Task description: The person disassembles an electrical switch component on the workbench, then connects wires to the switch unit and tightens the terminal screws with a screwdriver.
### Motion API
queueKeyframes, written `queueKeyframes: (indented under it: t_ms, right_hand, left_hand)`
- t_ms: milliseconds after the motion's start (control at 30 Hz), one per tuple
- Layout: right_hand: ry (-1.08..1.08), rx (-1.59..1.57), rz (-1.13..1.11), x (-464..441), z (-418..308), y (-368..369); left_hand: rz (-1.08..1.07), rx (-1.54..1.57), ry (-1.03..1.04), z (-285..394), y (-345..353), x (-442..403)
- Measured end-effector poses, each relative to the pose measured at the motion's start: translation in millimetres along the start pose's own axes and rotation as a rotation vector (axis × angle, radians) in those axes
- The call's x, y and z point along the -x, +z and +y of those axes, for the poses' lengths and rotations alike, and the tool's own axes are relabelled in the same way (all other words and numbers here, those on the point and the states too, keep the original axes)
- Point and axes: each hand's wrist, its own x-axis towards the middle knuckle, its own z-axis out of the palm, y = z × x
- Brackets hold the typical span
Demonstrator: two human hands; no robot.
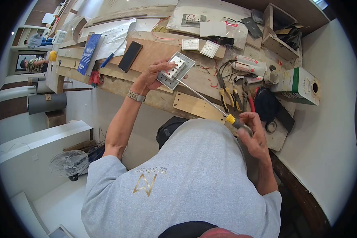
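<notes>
One rectangular grey plate (183,71) is gripped in the left hand (150,77), the right hand (258,137) loosely holding a metal-shafted screwdriver (230,118).

Grey electrical plate (182,71), white module (179,61) mounted, tilted in left hand (151,76); long screwdriver (230,118), yellow-and-dark handle, tip at plate.

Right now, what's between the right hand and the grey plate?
The head view shows a long screwdriver there: its handle is at the right hand, its shaft reaching toward the grey plate.
</notes>
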Motion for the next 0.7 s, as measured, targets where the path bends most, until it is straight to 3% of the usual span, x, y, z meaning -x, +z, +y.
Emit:
queueKeyframes:
  t_ms: [133,200,233,300,400,467,533,633,667,700]
  right_hand:
    - [-0.188,0.027,-0.065,-1,-7,-6]
    - [-0.414,0.458,0.047,-3,-7,-10]
    - [-0.413,0.459,0.049,0,-4,-11]
    - [-0.073,0.264,-0.007,8,-2,-10]
    - [0.110,0.126,0.073,7,-17,1]
    - [-0.444,0.452,0.086,-7,-19,2]
    - [-0.576,0.623,0.022,-5,-5,-10]
    - [-0.523,0.517,0.042,4,2,-12]
    - [-0.147,0.242,0.087,9,6,-14]
    - [-0.034,0.144,0.096,6,5,-12]
  left_hand:
    - [-0.016,-0.046,0.003,1,3,1]
    - [0.034,-0.029,0.019,-1,6,3]
    - [0.032,-0.030,0.017,-2,4,2]
    - [0.033,-0.033,0.002,-5,-2,1]
    - [0.002,-0.039,-0.026,-4,-5,1]
    - [0.011,-0.050,0.008,0,0,6]
    - [0.031,-0.072,-0.002,-1,-4,8]
    - [0.106,-0.071,-0.005,-7,-11,8]
    - [0.047,-0.067,-0.019,-10,-15,6]
    - [-0.014,-0.061,-0.035,-11,-15,4]
